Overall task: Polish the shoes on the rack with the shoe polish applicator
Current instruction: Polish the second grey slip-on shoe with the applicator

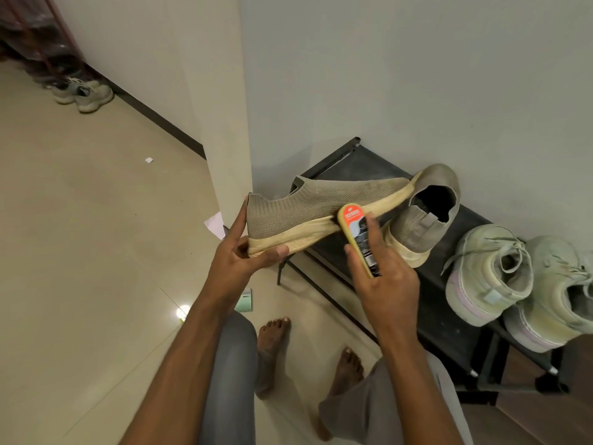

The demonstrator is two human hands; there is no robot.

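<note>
I see my left hand [244,252] gripping the heel end of a shoe [321,213] held out in front of the rack [449,303], while my right hand [382,277] holds the applicator [359,239] against the shoe's sole edge. On the rack's top shelf stands its mate [423,216], and to the right of it a pair of sneakers [519,284]. Far left along the wall, another pair [83,93] sits on the floor [80,220].

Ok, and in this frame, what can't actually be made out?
All in the head view:
- Applicator: its working face is turned toward the held shoe's sole and hidden, so contact and any polish cannot be seen; label print is too small to read.
- Rightmost sneaker: cut off by the right frame edge.
- Rack: lower shelves are hidden under its top shelf.
- Left hand: the shoe's heel covers some fingers.
</note>
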